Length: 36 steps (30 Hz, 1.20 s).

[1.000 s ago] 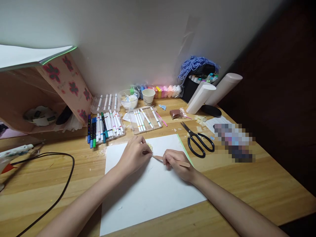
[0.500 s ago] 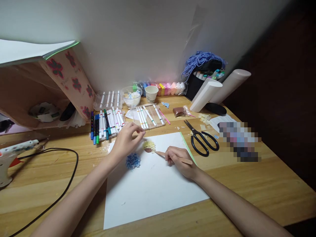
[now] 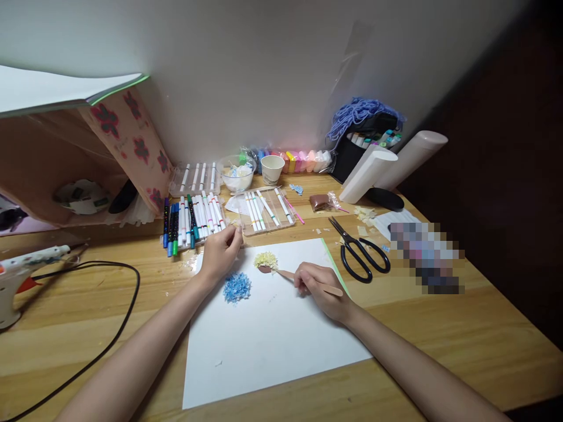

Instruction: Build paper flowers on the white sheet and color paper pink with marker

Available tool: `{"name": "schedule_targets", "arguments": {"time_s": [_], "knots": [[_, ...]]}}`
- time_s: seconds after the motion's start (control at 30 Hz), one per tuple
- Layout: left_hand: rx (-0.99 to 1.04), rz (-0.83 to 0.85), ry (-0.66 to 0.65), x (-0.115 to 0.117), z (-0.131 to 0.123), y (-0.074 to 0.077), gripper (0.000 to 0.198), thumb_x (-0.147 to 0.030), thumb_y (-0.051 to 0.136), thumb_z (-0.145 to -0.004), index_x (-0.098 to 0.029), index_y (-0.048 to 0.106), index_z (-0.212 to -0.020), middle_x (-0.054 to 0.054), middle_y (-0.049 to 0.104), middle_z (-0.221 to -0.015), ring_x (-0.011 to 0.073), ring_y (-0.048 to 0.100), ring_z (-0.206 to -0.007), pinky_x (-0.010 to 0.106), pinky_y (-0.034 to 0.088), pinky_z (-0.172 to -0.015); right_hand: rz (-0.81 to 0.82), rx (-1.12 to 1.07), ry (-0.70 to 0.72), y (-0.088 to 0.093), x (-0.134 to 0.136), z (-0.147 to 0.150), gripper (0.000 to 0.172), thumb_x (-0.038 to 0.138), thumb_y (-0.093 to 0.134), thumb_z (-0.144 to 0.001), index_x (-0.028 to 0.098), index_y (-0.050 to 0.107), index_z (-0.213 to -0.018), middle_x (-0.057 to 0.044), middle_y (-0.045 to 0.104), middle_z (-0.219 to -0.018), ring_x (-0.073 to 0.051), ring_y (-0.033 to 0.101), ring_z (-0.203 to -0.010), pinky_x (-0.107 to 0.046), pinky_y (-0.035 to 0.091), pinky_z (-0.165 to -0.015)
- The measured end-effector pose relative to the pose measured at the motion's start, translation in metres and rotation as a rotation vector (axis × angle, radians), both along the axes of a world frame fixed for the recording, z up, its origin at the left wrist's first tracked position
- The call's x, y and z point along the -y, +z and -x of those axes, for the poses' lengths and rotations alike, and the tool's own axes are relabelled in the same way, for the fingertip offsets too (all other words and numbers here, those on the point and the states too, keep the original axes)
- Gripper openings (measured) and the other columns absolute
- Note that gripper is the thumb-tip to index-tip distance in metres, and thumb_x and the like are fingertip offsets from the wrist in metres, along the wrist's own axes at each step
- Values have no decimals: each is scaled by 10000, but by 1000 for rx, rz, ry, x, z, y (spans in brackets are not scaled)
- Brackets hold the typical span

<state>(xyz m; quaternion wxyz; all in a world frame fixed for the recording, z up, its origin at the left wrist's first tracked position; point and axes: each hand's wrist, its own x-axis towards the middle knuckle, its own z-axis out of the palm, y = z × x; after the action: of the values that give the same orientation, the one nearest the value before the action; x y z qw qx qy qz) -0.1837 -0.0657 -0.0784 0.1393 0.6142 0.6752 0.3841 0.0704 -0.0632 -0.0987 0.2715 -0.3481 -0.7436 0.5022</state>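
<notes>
A white sheet of paper [image 3: 272, 340] lies on the wooden desk. On it sit a blue shredded clump [image 3: 237, 288] and a pale yellow clump [image 3: 266, 259] over a small brown piece. My right hand [image 3: 319, 288] is closed on a thin wooden stick [image 3: 288, 274] whose tip touches the brown piece under the yellow clump. My left hand [image 3: 221, 251] rests at the paper's upper left corner, fingers pinched near the markers; what they hold is too small to name.
Rows of markers [image 3: 191, 218] and a clear tray of markers [image 3: 266, 208] lie behind the paper. Black scissors [image 3: 358, 253] lie to the right. A glue gun [image 3: 21, 275] and black cable [image 3: 109, 328] are at left. A paper cup [image 3: 272, 169], bowl and clay packs line the wall.
My left hand has drawn away to the left from the yellow clump, uncovering it and the blue clump. My right hand with the stick has stayed almost still.
</notes>
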Motion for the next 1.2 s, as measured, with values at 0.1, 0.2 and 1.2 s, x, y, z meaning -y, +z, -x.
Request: {"name": "schedule_targets", "arguments": {"time_s": [0.1, 0.2, 1.2], "knots": [[-1, 2, 8, -1, 0, 0, 397, -340, 391, -917, -182, 454, -559, -35, 443, -475, 107, 415, -484, 241, 286, -536, -4, -2, 9, 1, 0, 0, 431, 438, 333, -966, 177, 560, -709, -13, 553, -659, -128, 540, -610, -243, 422, -578], [4, 13, 6, -1, 0, 0, 392, -339, 391, -917, -183, 457, -563, -36, 443, -473, 109, 412, -488, 240, 281, -534, -4, 3, 14, 3, 0, 1, 426, 431, 338, -967, 177, 555, -703, -8, 552, -654, -125, 543, -607, -243, 422, -584], [50, 103, 23, -7, 2, -4, 419, -345, 405, -901, -179, 434, -518, -35, 482, -466, 115, 464, -495, 237, 296, -551, -73, -90, -158, 24, -8, 20, 508, 422, 316, -975, 190, 478, -554, 14, 508, -521, -110, 476, -515, -249, 363, -561]]}}
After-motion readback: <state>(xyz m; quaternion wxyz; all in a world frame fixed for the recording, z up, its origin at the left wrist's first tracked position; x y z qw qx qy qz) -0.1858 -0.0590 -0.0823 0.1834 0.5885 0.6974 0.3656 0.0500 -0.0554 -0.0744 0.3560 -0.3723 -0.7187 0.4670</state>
